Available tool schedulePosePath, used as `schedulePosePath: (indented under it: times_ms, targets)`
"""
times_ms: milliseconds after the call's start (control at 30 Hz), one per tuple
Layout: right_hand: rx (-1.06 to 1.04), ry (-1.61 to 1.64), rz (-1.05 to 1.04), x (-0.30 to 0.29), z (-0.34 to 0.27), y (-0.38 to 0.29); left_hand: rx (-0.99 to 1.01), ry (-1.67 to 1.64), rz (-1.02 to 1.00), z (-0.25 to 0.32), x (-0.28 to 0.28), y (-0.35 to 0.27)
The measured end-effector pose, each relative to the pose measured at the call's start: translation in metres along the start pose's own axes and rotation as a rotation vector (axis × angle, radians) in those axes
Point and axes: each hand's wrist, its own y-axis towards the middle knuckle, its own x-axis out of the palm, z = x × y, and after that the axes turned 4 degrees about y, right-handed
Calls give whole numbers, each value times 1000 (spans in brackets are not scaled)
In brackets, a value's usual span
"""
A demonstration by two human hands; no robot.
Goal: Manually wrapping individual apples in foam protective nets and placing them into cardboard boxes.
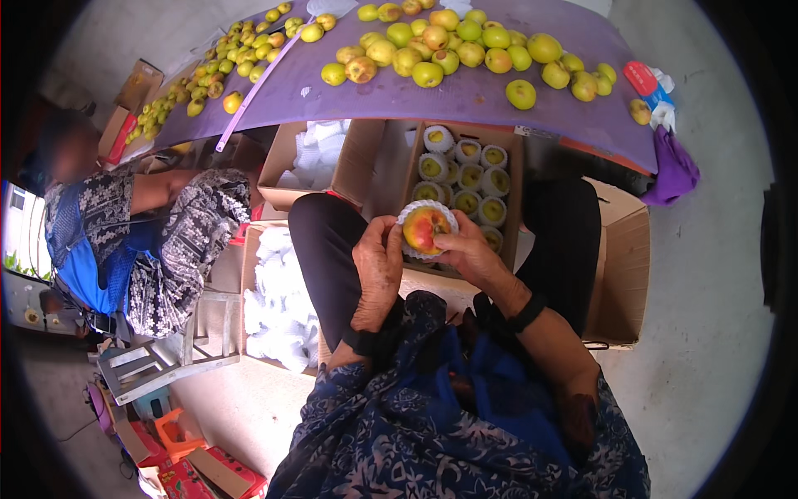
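Between my hands is a red and yellow apple [424,229] in a white foam net sleeve [444,215]. My left hand [381,259] grips the sleeve from the left, its thumb along the edge. On the right side my right hand [475,252] holds it too, with the thumb pressed on the fruit's face. Below and beyond the hands, between my knees, stands a cardboard box [515,187]. Inside it, several yellow-green apples [469,177] sit in rows in the same kind of foam sleeves. My forearms and the held apple hide the box's near part.
Many loose apples [427,73] lie on the purple-covered table [399,106] ahead. Boxes of white foam sleeves [321,146] stand left. An open cardboard box [623,274] is by my right knee. A co-worker [156,249] sits at the left near a wooden stool [168,362].
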Motion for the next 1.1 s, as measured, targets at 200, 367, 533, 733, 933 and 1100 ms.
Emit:
schedulePosePath:
  times_ms: [200, 367, 533, 733, 933, 1100]
  targets:
    - [-117, 54, 41, 2, 3, 3, 51, 9, -19, 1, -1, 4]
    - [-186, 87, 92, 0, 5, 5, -5, -56, -100, 6, 0, 2]
    - [-196, 96, 69, 1, 4, 7, -44, -180, -160, -6, -5, 10]
    - [-219, -190, 0, -3, 8, 9, -502, -793, -508, -3, 7, 10]
    - [-151, -504, -34, 4, -12, 3, -500, -786, -473, -21, 15, 15]
    - [-253, -647, -116, 12, -40, 16, -228, -435, -574, 22, 0, 47]
